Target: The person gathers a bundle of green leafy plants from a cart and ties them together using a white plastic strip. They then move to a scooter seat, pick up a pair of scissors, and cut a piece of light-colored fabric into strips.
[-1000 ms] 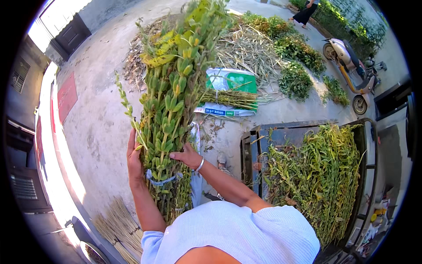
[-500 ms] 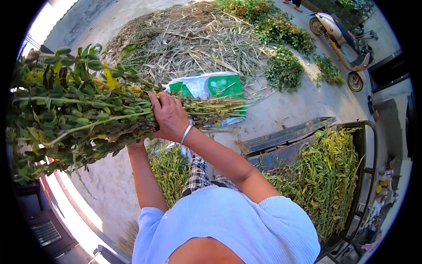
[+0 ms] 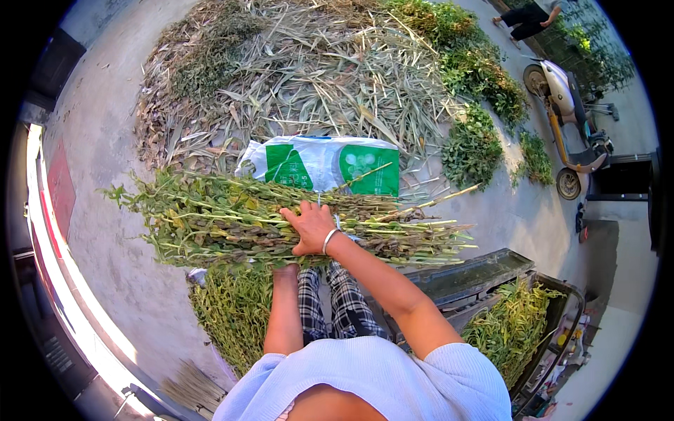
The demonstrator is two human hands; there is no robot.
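Since a moment earlier, you had shifted the plant bundle [image 3: 210,221] rightward; it stretched crosswise before you, hiding part of the green-and-white sack [image 3: 368,168]. Your right hand [image 3: 312,228] lay spread on top, thumb and fingers apart. Your left forearm [image 3: 283,316] reached beneath it; the left hand was hidden, its grip impossible to tell.

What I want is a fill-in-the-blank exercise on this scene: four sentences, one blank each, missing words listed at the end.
1. The hand seen on top of the bundle is the person's ____ one.
2. The bundle's leafy end points to the picture's ____ side.
3. A bag in white and ____ lies beyond the bundle.
4. The scooter shows ____ wheels.

Missing words: right; left; green; two.
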